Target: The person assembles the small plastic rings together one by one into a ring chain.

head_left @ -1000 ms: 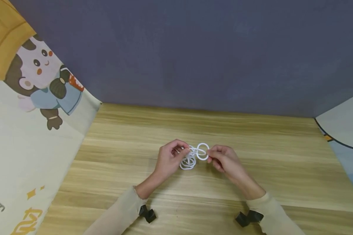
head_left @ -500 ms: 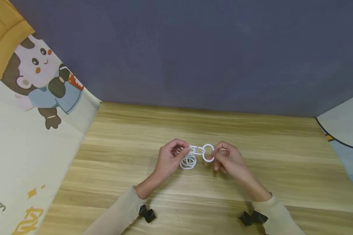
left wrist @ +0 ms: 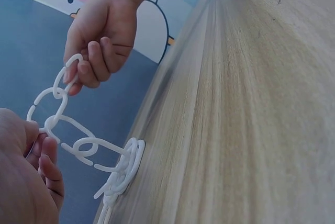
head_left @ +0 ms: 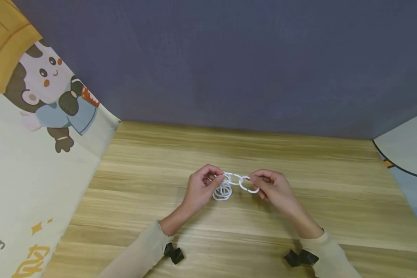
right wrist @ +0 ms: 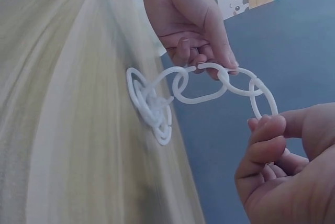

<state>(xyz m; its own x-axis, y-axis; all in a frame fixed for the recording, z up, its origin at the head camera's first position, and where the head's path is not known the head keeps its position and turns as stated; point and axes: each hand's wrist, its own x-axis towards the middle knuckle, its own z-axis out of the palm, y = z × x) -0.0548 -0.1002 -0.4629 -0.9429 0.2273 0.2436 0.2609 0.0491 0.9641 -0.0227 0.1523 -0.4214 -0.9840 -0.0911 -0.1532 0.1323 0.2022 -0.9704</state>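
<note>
A chain of white plastic links, each with a small gap, runs between the two hands above the table. My left hand pinches one link between thumb and index finger. My right hand pinches the end link at its outer side, and that link hooks through its neighbour. In the left wrist view several joined links hang from the left hand down to a small heap on the tabletop. Gaps show in some of the links; the gripped spots are hidden by the fingertips.
The wood-grain table spreads under both hands. A dark blue-grey panel stands along its far edge. Cartoon-printed panels flank it. Black blocks sit at the sleeve cuffs.
The right hand has moved right, drawing the end link away from the left hand and turning it. The links between the hands are more stretched out. The left hand stays put.
</note>
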